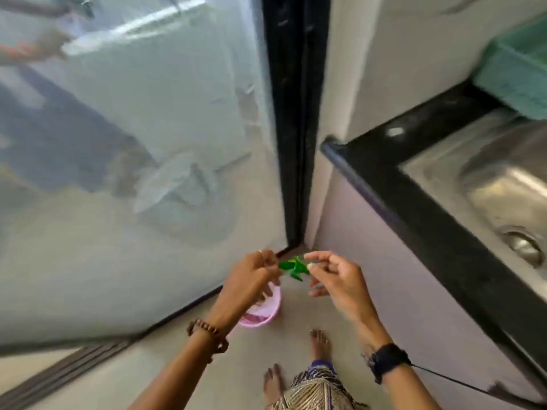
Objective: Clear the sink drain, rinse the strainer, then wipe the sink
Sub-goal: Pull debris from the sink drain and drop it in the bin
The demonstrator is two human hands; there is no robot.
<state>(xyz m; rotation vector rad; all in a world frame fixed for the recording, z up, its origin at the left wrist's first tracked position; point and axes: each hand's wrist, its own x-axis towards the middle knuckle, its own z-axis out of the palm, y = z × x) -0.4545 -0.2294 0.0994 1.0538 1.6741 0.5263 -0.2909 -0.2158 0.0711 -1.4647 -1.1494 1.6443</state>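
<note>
You stand barefoot on the floor (275,344) beside the black tabletop (420,208), turned away from the steel sink (488,179), with both hands raised over a small pink bin (266,315) set near the glass door (133,173). Your left hand (251,276) and right hand (334,279) meet around a bright green scrap (293,269), each grip pinched shut on one end of it; motion blur makes it hard to tell whether this is leafy waste, a strip of plastic or part of the strainer itself, though it looks most like debris lifted from the drain. The drain opening (524,247) sits well apart to your right, in the sink floor, and the sink has not yet been wiped so far as can be judged here. The risk from here is the drop: the scrap hangs just beyond the bin's far rim, not squarely above it, so letting go now could land it on the floor by the door track. A wet, slippery piece may also cling to your fingertips (310,255) or tear between the two pinches, scattering bits near your bare feet. A green basket (521,72) rests on the tabletop behind the sink.
</note>
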